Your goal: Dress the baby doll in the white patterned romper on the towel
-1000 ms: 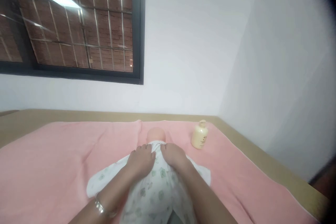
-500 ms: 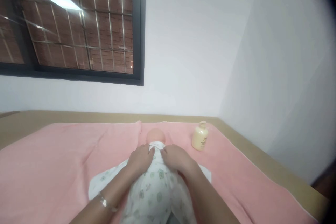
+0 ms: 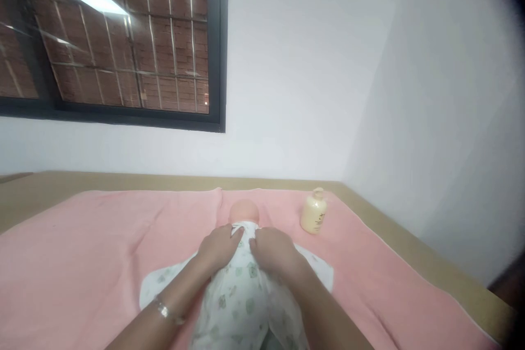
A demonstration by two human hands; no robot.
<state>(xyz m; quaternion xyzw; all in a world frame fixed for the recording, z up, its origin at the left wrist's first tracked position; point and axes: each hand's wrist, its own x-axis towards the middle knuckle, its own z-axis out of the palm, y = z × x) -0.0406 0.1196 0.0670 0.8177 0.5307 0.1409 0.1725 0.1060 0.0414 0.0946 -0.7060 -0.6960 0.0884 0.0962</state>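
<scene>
A baby doll (image 3: 244, 211) with a smooth bald head lies on a pink cloth, its head away from me. White clothes (image 3: 238, 290) with a green print cover its body, and their sleeves spread out to both sides. My left hand (image 3: 221, 245) is closed on the clothes at the doll's left-hand shoulder as I see it, thumb on top near the neck. On the other shoulder my right hand (image 3: 274, 249) is closed the same way, its fingers curled and partly hidden. The doll's face and arms do not show.
A cream-coloured pump bottle (image 3: 314, 213) stands on the pink cloth (image 3: 102, 246) to the right of the doll's head. Under the cloth is a tan surface (image 3: 394, 243) that meets white walls. A barred window (image 3: 123, 38) is at upper left.
My right hand has shifted slightly, and a bit more of the right sleeve shows beside it. My left hand stays nearly where it was, and the bottle has not moved.
</scene>
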